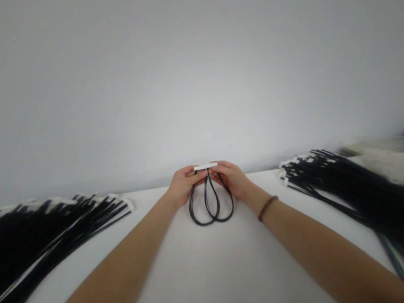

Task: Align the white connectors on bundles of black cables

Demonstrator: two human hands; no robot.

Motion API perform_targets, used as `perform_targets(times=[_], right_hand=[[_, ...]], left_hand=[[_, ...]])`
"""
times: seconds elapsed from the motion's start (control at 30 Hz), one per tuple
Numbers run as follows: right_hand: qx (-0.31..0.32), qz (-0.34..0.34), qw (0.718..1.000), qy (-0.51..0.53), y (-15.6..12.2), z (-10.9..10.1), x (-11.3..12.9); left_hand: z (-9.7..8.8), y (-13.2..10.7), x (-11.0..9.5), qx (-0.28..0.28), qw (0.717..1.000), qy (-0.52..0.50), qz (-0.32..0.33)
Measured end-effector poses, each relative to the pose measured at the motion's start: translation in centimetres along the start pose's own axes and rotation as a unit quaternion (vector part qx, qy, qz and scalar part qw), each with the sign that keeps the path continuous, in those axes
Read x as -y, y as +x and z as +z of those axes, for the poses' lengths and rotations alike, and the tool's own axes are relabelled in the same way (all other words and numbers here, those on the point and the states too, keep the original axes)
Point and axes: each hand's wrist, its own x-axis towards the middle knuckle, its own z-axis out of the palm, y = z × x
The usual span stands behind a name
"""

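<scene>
Two drooping loops of thin black cable (202, 224) hang in front of me at the middle of the view, crossing each other at the bottom. A narrow white strip (205, 166), apparently a connector or end piece, lies across their top. My left hand (181, 187) pinches the left end of the strip and the cable beneath it. At the right end, my right hand (237, 181) grips in the same way, its fingers closed. Some fingertips are hidden behind the cable and strip.
On the left of the white table (199, 275) lies a thick pile of black cables (52, 232) with white ends. A similar cable pile (356, 194) lies on the right, beside blurred clear plastic bags (395, 156). A pale wall (194, 76) rises behind the table.
</scene>
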Motion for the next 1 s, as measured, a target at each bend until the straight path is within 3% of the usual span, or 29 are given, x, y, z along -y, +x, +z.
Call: perform_targets(times=[1.0], right_hand=[[-0.005,0.011,1.0,-0.003,-0.12,0.03,0.01]], left_hand=[[-0.03,0.13,0.07,-0.002,1.0,0.013,0.0]])
